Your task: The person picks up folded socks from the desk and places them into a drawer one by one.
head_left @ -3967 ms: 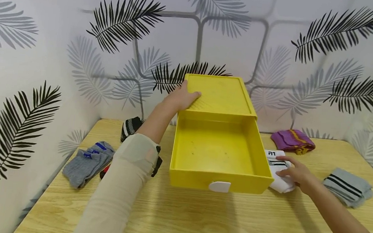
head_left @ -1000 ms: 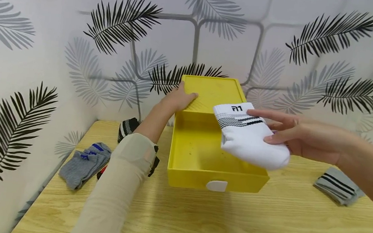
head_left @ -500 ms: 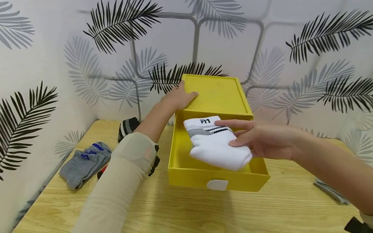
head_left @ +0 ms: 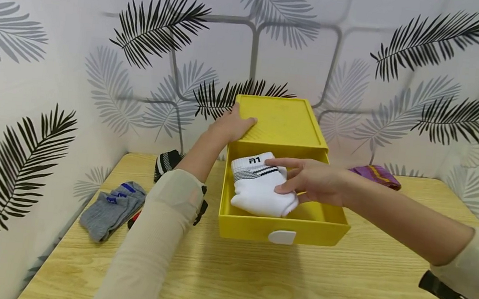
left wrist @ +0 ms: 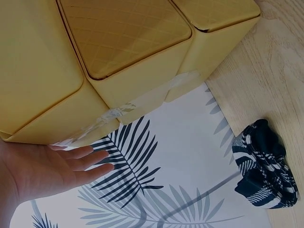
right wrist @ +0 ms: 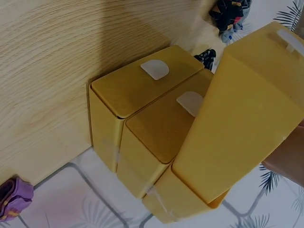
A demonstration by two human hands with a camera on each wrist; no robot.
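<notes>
A yellow drawer unit (head_left: 281, 120) stands on the table with its top drawer (head_left: 240, 227) pulled out. My left hand (head_left: 230, 125) rests on the unit's upper left corner, thumb on top. In the left wrist view that hand (left wrist: 52, 168) has its fingers extended past the unit's edge. My right hand (head_left: 314, 181) reaches into the drawer and holds folded white socks (head_left: 257, 189), index finger on the striped cuff, thumb on the body. The drawer's wall (right wrist: 251, 118) hides the socks in the right wrist view.
Grey socks with blue marks (head_left: 108, 209) lie at the left, beside a partly hidden dark and red bundle. Black-and-white socks (left wrist: 263, 166) sit behind the left arm. Purple and yellow socks (head_left: 377, 176) are at the back right. A leaf-patterned wall (head_left: 296, 54) stands behind.
My right hand has picked up the white socks from the table right of the unit, carried them left and lowered them into the drawer. My left hand has stayed put.
</notes>
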